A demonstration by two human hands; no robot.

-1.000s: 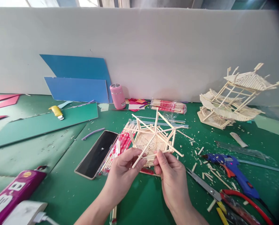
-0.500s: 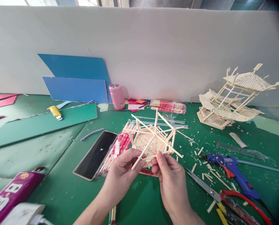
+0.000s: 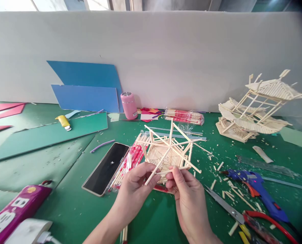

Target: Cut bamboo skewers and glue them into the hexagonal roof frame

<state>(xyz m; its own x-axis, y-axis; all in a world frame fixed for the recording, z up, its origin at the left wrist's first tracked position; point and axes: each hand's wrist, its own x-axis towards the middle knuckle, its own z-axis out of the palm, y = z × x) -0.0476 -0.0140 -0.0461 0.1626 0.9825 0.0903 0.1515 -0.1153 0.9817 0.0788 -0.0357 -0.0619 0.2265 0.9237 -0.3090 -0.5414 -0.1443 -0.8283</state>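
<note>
Since a second ago my hands and the frame (image 3: 169,152) have barely shifted; left hand (image 3: 134,186) and right hand (image 3: 188,195) each pinch its near edge, just above the table (image 3: 64,189). I judge it light, stiff, brittle at the joints; best held by the rim; one frame, one pagoda (image 3: 255,108), one glue gun (image 3: 257,189).

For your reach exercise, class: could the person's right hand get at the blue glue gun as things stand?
Probably yes. The glue gun lies in the open on the green mat, to the right of the right hand, with only stick offcuts between. But that hand's fingers grip the stick frame.
</note>
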